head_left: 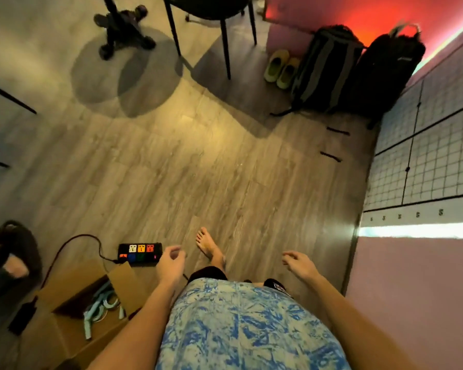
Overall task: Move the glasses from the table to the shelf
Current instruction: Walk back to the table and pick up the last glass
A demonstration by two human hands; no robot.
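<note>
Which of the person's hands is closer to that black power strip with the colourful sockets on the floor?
Left. The left hand hangs just to the right of the power strip, almost beside its end. The right hand is far off on the other side of the bare foot, nearer the wall.

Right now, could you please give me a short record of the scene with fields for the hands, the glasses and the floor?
left hand: empty, fingers loosely curled
right hand: empty, fingers open
glasses: none in view
floor items: black power strip with coloured sockets; open brown cardboard box; two dark backpacks; yellow-green slippers
</note>
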